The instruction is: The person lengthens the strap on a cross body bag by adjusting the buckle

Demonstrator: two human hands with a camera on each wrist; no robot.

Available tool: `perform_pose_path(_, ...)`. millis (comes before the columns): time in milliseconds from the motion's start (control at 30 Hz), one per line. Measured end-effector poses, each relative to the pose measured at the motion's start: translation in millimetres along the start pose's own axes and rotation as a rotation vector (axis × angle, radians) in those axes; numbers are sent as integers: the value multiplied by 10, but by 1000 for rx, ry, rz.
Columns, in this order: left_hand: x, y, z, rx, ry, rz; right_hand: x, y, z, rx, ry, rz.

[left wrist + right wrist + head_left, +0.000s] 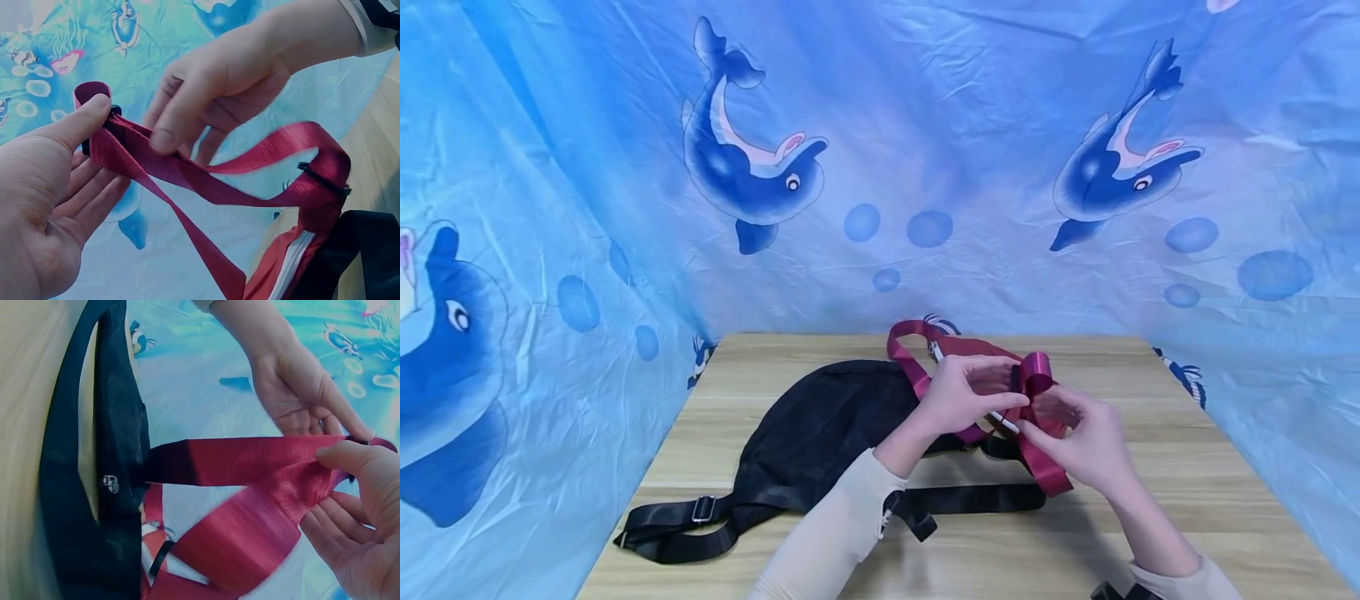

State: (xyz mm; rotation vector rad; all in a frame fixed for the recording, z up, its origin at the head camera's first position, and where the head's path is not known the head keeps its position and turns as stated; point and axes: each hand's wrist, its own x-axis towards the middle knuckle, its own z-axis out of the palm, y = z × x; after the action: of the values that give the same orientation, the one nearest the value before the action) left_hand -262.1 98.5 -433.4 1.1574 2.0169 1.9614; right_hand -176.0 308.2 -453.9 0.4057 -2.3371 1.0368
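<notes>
My left hand (958, 396) pinches a dark red strap (1037, 372) beside its black slider (1017, 379), thumb on top, and a short loop of strap stands up there. To the right of it, my right hand (1086, 437) holds the same strap between thumb and fingers, clearest in the right wrist view (369, 519). The strap belongs to a red bag (973, 346) with a white zip, partly hidden behind the hands. In the left wrist view a second black slider (325, 179) sits lower on the strap, near the bag.
A black bag (831, 433) lies on the wooden table (1150, 467) left of the red one, partly behind my left forearm. Its buckled strap (685, 525) reaches the table's left edge; another strap (977, 498) extends right. Blue dolphin-print cloth (895, 150) hangs behind and at both sides.
</notes>
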Motion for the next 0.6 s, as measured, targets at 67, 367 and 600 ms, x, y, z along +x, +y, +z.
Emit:
perform_pose_path(67, 4, 12, -16, -11, 14, 8, -13, 27, -5, 12, -17, 11)
perform_pose_path(367, -17, 20, 21, 65, -8, 19, -96, 106, -2, -61, -28, -12)
perform_pose_path(600, -33, 43, -51, 71, 11, 13, -69, 130, -37, -21, -98, -28)
